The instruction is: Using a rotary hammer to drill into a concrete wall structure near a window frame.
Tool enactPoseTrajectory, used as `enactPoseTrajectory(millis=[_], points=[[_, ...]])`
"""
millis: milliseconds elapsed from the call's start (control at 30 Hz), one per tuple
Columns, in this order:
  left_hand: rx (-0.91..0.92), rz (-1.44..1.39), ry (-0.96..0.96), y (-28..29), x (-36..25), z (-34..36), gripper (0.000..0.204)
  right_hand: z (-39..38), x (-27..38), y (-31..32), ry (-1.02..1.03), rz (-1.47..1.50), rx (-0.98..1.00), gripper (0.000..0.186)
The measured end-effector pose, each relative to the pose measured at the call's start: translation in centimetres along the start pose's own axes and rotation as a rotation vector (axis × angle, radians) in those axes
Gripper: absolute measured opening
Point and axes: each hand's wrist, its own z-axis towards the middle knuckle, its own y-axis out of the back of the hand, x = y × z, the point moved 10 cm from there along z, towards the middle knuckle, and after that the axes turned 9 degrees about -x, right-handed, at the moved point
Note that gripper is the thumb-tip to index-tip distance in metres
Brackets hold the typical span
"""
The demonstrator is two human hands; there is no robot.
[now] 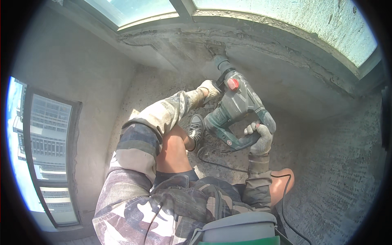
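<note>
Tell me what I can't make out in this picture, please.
In the head view:
Tip of the power drill: hidden by its nose or the wall.
Left gloved hand: ends of the fingers hidden by the hand itself.
Cable: far end cut off by the lower edge.
Distant building: details too small.

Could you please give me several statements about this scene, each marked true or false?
1. The right hand grips the rear handle of the power drill. True.
2. The left hand is bare. False: it wears a pale glove.
3. The power drill's front end points toward the person. False: it points away, at the wall below the window.
4. A dark cord trails toward the lower edge. True.
</note>
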Motion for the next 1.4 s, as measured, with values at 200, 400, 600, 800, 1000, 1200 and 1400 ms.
enactPoseTrajectory(millis=[200,400,600,800,1000,1200,1400], points=[[-0.130,-0.335,0.013,0.8,-3.8,-3.5,0.049,-4.9,-1.2,4.2,0.080,-0.027,-0.014,0.012],[-0.204,-0.456,0.034,1.3,-3.1,-4.0,0.048,-6.4,-2.7,3.2,0.125,-0.017,0.146,0.010],[-0.290,-0.423,-0.030,1.1,-0.6,-3.2,0.058,-5.9,-6.7,5.1,0.055,-0.233,0.059,0.016],[-0.230,-0.503,0.033,-0.9,3.4,-1.5,0.044,-3.7,-12.0,5.3,-0.066,-0.301,0.157,0.024],[-0.206,-0.523,0.149,-1.2,5.8,-0.7,0.066,-2.7,-13.2,5.0,-0.058,-0.275,0.213,0.023],[-0.094,-0.584,0.217,-0.3,4.0,-1.6,0.078,-2.7,-12.3,4.8,-0.036,-0.402,0.148,0.020],[-0.247,-0.424,0.149,1.7,3.4,-1.4,0.046,-1.3,-9.6,3.6,0.000,-0.318,0.164,0.025]])
